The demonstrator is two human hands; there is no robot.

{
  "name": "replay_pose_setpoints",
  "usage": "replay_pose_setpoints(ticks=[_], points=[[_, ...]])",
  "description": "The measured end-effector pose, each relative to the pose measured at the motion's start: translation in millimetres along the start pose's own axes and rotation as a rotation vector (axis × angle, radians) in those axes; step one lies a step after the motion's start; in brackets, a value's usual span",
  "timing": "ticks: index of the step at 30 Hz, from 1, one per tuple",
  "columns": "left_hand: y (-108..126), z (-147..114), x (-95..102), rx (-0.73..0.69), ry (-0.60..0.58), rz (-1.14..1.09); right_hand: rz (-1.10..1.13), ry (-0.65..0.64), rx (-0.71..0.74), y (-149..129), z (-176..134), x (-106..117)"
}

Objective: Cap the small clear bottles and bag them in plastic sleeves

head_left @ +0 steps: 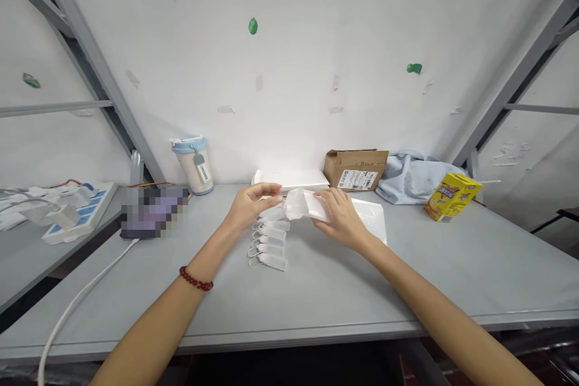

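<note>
My right hand (339,217) is wrapped round a white plastic pouch (299,202), whose gaping mouth faces left. Close to that mouth is my left hand (254,202), its thumb and fingers brought together in a pinch; what sits between the fingertips is too small to make out. Below the left hand, several translucent white tags (273,262) with thin loops lie in a column on the grey table (316,301). Under and behind my right hand lies a white bubble mailer (374,220), partly covered.
Along the wall stand a tumbler (194,169), a flat white box (305,179), a cardboard box (356,170) and a bundled light-blue cloth (411,175). A yellow drink carton (452,196) with a straw is at right. At left are a phone (156,212), its cable (90,286) and a power strip (85,214).
</note>
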State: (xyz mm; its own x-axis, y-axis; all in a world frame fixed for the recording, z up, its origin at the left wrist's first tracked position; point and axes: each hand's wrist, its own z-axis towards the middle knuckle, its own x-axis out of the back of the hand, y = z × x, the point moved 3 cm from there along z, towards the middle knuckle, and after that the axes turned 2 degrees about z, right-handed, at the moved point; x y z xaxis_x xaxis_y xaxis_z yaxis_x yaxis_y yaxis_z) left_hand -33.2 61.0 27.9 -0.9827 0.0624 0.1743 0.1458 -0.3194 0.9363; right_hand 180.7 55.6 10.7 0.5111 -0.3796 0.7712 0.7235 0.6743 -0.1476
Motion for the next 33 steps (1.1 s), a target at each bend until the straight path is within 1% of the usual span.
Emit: replay_pose_setpoints(ticks=[2, 6, 11, 16, 18, 22, 28, 31, 33], points=[[-1, 1, 4.9, 0.038, -0.003, 0.018, 0.002, 0.007, 0.007, 0, 0, 0], [-1, 2, 6.5, 0.127, -0.131, 0.096, 0.008, 0.038, 0.029, 0, -1, 1], [1, -3, -3.8, 0.16, -0.295, 0.104, 0.015, 0.048, 0.05, -2, -1, 1], [-2, -7, -17.2, 0.171, -0.381, 0.073, 0.044, 0.046, 0.147, -9, -3, 1], [-4, -8, -20.7, 0.151, -0.384, 0.083, 0.055, 0.049, 0.183, -12, -4, 1], [-3, -10, -24.6, 0.094, -0.352, 0.147, 0.071, 0.048, 0.225, -17, -6, -1], [-3, -11, -26.3, 0.104, -0.363, 0.159, 0.075, 0.047, 0.235, -19, -6, -1], [-5, -8, -21.6, 0.103, -0.309, 0.155, 0.067, 0.044, 0.227, -17, -6, -1], [-6, -5, -16.9, 0.081, -0.239, 0.158, 0.049, 0.055, 0.212, -14, -5, -1]])
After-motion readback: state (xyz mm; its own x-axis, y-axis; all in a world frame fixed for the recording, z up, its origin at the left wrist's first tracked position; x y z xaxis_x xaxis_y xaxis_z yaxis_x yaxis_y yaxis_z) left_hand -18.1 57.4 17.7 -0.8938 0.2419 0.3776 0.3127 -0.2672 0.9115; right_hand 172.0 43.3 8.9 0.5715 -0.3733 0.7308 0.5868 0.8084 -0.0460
